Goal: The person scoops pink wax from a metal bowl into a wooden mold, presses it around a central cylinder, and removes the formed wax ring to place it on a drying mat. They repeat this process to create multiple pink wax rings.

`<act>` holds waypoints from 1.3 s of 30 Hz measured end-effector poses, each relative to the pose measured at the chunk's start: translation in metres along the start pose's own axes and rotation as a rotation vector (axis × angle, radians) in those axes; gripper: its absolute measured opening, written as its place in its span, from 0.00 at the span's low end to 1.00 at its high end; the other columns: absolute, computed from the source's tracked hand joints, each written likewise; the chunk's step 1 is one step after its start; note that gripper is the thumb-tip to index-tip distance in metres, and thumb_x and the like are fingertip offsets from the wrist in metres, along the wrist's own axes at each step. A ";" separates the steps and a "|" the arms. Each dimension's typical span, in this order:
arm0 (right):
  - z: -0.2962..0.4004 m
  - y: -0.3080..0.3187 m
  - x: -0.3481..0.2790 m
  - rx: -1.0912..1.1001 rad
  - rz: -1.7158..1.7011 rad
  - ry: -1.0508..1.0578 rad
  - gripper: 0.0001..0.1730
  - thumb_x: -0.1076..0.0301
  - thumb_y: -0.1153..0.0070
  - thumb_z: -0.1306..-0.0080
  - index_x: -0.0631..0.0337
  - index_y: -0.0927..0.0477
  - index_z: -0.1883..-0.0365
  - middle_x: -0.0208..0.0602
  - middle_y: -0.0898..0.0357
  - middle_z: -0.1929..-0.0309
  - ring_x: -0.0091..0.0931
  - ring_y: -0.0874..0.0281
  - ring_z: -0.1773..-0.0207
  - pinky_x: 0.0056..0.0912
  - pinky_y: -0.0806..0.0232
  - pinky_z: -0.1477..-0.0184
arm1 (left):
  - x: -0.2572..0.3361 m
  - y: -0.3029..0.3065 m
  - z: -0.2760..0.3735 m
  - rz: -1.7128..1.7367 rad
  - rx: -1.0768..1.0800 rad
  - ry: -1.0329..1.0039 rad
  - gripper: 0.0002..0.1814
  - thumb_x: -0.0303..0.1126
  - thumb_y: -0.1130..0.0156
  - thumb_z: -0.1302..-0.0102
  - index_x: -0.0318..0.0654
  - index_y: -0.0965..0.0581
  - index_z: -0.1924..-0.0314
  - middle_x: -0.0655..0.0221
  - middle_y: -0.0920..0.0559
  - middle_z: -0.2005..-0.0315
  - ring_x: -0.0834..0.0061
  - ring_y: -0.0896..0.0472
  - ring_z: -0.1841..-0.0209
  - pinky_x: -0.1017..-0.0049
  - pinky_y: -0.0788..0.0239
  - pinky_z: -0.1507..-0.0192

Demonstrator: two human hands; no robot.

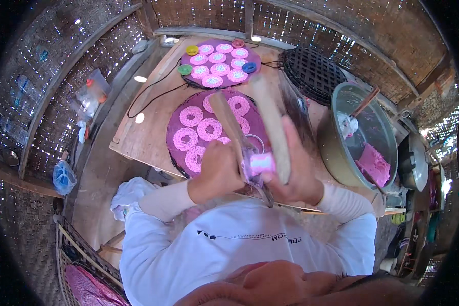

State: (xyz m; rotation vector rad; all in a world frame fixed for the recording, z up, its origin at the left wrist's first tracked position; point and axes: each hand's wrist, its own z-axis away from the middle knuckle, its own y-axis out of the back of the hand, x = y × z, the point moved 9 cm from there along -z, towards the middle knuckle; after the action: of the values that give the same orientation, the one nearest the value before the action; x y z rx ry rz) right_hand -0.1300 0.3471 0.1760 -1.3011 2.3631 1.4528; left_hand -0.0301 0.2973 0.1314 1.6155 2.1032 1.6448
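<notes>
My left hand point(218, 172) is closed around a dark wooden bar point(227, 114), held at a slant above the tabletop. Attached to the bar's lower part is a short cylinder point(262, 164), white and pink. My right hand point(302, 172) holds a pale wooden bar point(271, 126), blurred, just right of the cylinder. A thin pale ring point(257, 142) shows between the bars. Under both hands lies a round purple sheet point(176, 155) bearing several pink ring-shaped pieces of strands point(209, 129). My hands and the bars hide part of it.
Behind, a second purple round point(210, 65) carries several pink rings with pale centres and small coloured cups point(249, 67). Stacked black lattice trays point(313, 72) stand at the back right. On the right, a large basin point(338, 153) contains a pink mass point(375, 164) and a wooden-handled tool point(365, 101).
</notes>
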 end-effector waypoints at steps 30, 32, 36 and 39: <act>-0.007 -0.139 0.331 0.144 -1.275 -0.776 0.25 0.49 0.58 0.34 0.61 0.30 0.51 0.35 0.24 0.61 0.26 0.26 0.59 0.28 0.32 0.58 | -0.158 -0.099 0.214 0.378 0.665 1.032 0.15 0.36 0.45 0.38 0.32 0.34 0.60 0.68 0.31 0.72 0.76 0.34 0.68 0.74 0.40 0.65; -0.002 -0.137 0.328 0.148 -1.297 -0.773 0.25 0.48 0.57 0.34 0.61 0.30 0.51 0.34 0.24 0.61 0.26 0.26 0.59 0.28 0.32 0.59 | -0.158 -0.091 0.213 0.322 0.651 0.987 0.14 0.35 0.45 0.39 0.31 0.34 0.61 0.67 0.31 0.73 0.75 0.34 0.68 0.73 0.39 0.64; 0.024 -0.128 0.303 0.166 -1.320 -0.753 0.26 0.49 0.58 0.34 0.61 0.32 0.47 0.36 0.26 0.58 0.26 0.27 0.57 0.28 0.32 0.57 | -0.173 -0.049 0.204 0.255 0.649 0.816 0.13 0.32 0.46 0.40 0.32 0.33 0.60 0.66 0.30 0.72 0.75 0.33 0.67 0.74 0.38 0.62; 0.058 -0.117 0.258 0.251 -1.275 -0.784 0.28 0.50 0.60 0.33 0.63 0.35 0.44 0.37 0.27 0.54 0.27 0.28 0.54 0.29 0.34 0.53 | -0.193 -0.018 0.184 0.312 0.465 0.809 0.14 0.32 0.47 0.40 0.32 0.33 0.58 0.64 0.28 0.70 0.76 0.31 0.67 0.74 0.37 0.62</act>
State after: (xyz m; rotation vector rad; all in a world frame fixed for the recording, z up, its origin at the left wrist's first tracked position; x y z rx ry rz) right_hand -0.2339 0.2098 -0.0565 -1.3325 0.8124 0.8829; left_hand 0.1503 0.2907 -0.0661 1.6140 2.9022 2.3505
